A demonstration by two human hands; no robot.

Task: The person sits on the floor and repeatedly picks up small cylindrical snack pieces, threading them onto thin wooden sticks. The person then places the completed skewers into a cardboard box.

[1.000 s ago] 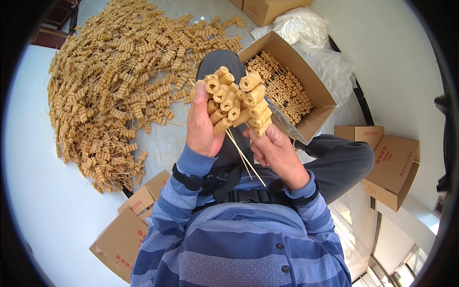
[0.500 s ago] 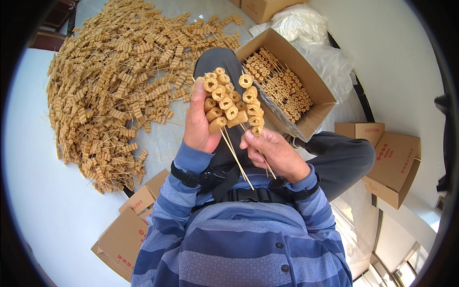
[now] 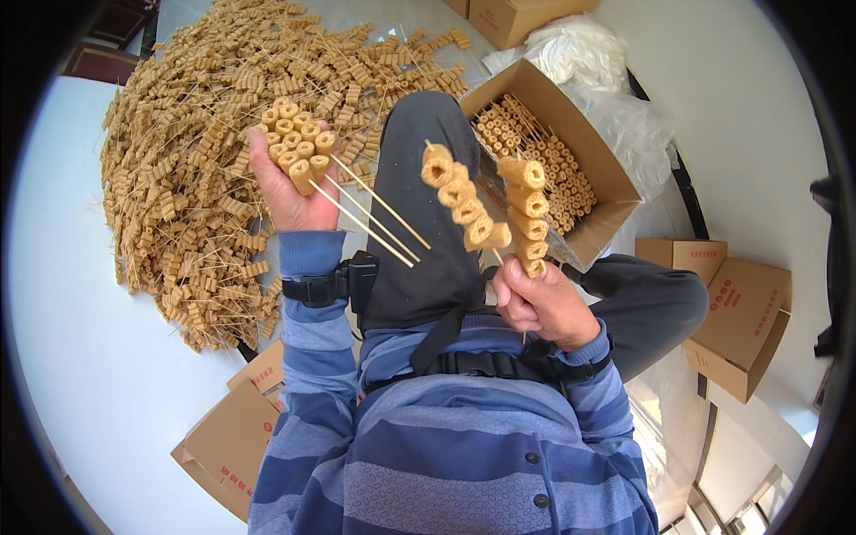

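Overhead, left hand [image 3: 290, 192] fingers clamp a skewer bundle [image 3: 299, 147], sticks slanting down-right; right hand [image 3: 544, 303] fingers grip two upright skewers [image 3: 526, 214].

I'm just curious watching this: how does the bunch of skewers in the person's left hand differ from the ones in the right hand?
The left-hand bunch is packed tight, several skewers side by side; the right-hand skewers number two and fan apart.

The left hand closes its grip around the food end, bare sticks jutting free toward the lap; the right hand pinches the stick ends, food upward.

The left bunch hangs over the big pile; the right pair sits near the open carton.

Both carry the same tan, ring-shaped pieces.
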